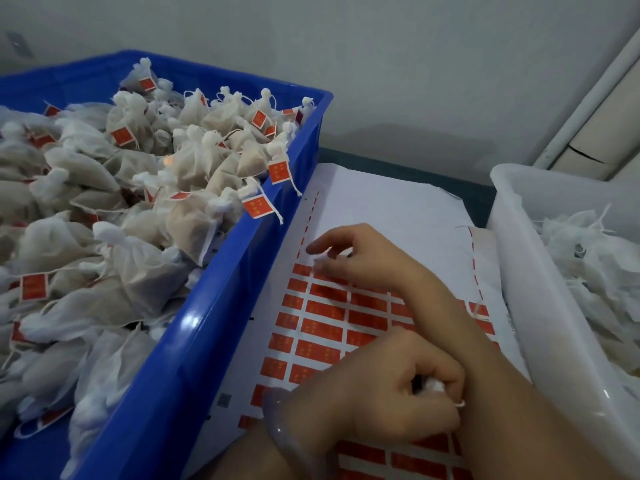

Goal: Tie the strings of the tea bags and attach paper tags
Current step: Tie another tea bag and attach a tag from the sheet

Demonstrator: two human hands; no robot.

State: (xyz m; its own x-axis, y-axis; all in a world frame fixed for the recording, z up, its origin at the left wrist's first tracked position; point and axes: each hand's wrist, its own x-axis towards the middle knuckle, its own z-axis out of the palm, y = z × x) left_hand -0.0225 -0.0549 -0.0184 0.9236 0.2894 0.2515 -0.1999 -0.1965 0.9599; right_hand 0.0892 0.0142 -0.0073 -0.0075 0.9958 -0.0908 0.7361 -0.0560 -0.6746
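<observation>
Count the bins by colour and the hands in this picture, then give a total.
Blue bin: 1
White bin: 1
Hands: 2, left hand and right hand
Total: 4

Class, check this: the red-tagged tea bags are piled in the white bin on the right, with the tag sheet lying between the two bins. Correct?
No. The head view shows the red-tagged tea bags piled in the blue crate on the left; the tag sheet does lie between it and the white bin.
</observation>
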